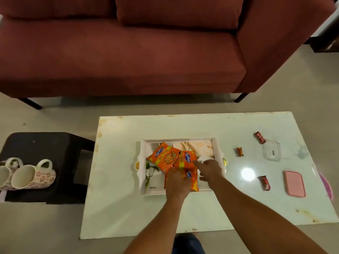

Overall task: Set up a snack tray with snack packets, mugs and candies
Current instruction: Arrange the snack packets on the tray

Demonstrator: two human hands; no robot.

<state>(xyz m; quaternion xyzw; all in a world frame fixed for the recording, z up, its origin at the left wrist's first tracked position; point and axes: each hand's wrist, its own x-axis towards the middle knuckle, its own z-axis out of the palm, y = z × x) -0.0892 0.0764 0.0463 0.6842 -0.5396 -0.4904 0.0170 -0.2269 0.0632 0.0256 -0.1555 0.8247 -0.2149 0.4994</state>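
A white tray (143,182) with a flower print lies in the middle of the white table (119,208). Several orange snack packets (166,157) lie in it, overlapping. My left hand (177,182) rests palm down on the nearest packets, fingers curled over them. My right hand (209,170) is over the tray's right part, and its fingers touch the edge of a packet (189,158). Three wrapped candies lie on the table to the right of the tray: a far candy (259,137), a middle candy (239,151) and a near candy (264,182). Two floral mugs (33,176) lie on their sides on a black stool (45,143) at the left.
A clear plastic container (271,150) and a pink lid (295,183) lie on the table's right side. A red sofa (128,52) stands behind the table. The stool stands close to the table's left edge.
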